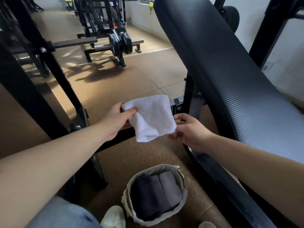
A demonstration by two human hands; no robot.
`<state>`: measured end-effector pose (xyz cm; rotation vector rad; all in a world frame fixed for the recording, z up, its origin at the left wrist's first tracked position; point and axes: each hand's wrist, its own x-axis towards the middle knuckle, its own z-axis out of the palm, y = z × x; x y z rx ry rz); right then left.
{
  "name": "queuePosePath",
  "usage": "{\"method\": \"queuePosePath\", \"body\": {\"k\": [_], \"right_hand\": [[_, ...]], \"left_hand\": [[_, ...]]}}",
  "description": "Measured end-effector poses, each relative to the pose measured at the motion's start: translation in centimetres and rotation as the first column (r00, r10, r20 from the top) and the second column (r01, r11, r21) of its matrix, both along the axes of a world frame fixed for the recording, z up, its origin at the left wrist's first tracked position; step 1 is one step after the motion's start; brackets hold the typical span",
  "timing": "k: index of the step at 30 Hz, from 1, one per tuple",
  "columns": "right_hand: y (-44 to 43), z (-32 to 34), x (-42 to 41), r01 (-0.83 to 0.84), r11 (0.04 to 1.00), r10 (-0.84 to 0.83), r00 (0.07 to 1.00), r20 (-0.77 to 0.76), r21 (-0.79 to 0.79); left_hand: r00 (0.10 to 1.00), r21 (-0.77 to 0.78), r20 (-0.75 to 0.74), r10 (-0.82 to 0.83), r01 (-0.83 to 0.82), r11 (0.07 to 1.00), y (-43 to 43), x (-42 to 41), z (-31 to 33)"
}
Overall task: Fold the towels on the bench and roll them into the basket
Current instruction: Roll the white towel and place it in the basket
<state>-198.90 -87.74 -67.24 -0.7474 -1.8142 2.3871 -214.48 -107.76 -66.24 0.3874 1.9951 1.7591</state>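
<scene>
- The white towel [151,117] is folded into a small square. It is up in the air, held between two hands.
- The left hand [115,122] holds the towel's top left corner. Its grip pinches the cloth, with the thumb on top and the fingers behind.
- The right hand [190,132] holds the towel's bottom right corner. Its grip pinches that corner too, with the fingers curled in.
- The towel hangs over the floor [131,76], just beside the black worktop [230,71]. It does not touch the worktop.
- The basket [182,199] stands on the floor below the towel, close to the person's feet.
- Three rolled towels lie side by side in the basket: a dark roll [143,196] on the left, a grey roll [158,191] in the middle, and a pale roll [171,188] on the right. They touch each other.
- A white shoe [113,217] is just left of the basket, and a knee [62,214] in blue jeans is at the bottom left.
- The worktop slopes up and away on the right.
- Far back on the floor stands a black machine [105,30] with round weights on a bar.
</scene>
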Motion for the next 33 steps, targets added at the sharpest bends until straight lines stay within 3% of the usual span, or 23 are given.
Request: {"method": "queuePosePath", "body": {"k": [6, 16, 24, 33], "right_hand": [[-0.1, 0.6, 0.4, -0.222, 0.975, 0.219, 0.964, 0.149, 0.004], [-0.6, 1.0, -0.2, 0.057, 0.996, -0.054, 0.998, 0.041, -0.070], [0.1, 0.6, 0.1, 0.052, 0.998, -0.055, 0.991, 0.121, 0.032], [0.7, 1.3, 0.3, -0.124, 0.991, 0.128, 0.985, 0.112, -0.040]], "left_hand": [[1.000, 0.033, -0.002, 0.009, -0.009, 0.999, -0.1, -0.1, 0.2], [0.999, 0.034, -0.022, -0.036, 0.037, 0.999, 0.4, 0.3, 0.3], [0.996, 0.004, -0.084, -0.036, 0.037, 0.999, -0.1, 0.0, 0.3], [0.992, -0.009, -0.118, -0.038, 0.038, 0.999, -0.4, -0.2, 0.2]]}}
